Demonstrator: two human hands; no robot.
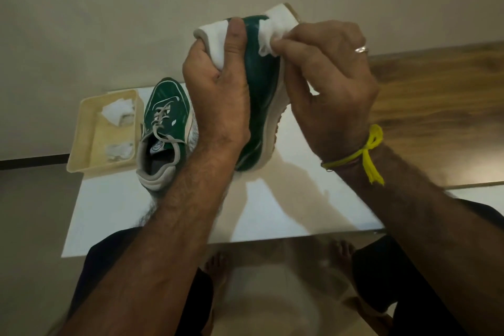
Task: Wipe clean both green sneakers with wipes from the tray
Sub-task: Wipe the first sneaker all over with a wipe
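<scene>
A cream plastic tray (81, 128) sits at about nine o'clock on a white board (286, 207), holding two crumpled white wipes: one (117, 112) at its far end and another (120, 150) at its near end, apart from each other. Just beside the tray, at its three o'clock side, a green sneaker (163, 128) with grey laces stands upright on the board, toe pointing to twelve o'clock. Above the board, toward twelve o'clock, the left hand (218, 95) grips a second green sneaker (261, 95) held in the air, thumb pressed along its upper and fingers curled around the far side. The right hand (327, 82), wearing a ring and a yellow thread at the wrist, pinches a white wipe (268, 38) against the green side of this raised sneaker, near its upper end; which end that is, heel or toe, is hard to tell. The board lies on a glossy glass tabletop (272, 294) through which bare feet show. A wood-grain surface (436, 106) extends at three o'clock, and a plain beige wall (136, 8) fills the background.
</scene>
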